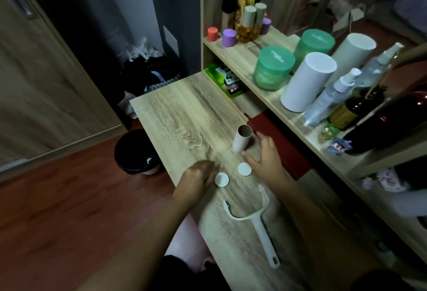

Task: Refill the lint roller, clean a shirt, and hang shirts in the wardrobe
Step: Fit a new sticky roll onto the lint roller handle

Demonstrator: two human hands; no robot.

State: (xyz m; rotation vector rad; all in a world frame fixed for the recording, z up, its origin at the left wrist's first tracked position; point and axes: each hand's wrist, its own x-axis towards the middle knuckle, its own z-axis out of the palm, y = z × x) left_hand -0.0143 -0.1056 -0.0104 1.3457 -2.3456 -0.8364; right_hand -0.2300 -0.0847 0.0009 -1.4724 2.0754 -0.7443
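Cardboard core (242, 139) is stood upright, freeing the handle (255, 226) at six o'clock for refilling; right hand (265, 154) spread empty beside it, left hand (199, 174) laid flat, empty.

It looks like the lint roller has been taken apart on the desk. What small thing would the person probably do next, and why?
Probably close the right hand on the empty brown cardboard tube and lift it away. It stands spent on the wooden desk, the white plastic roller handle lies bare, and two white round end caps are off.
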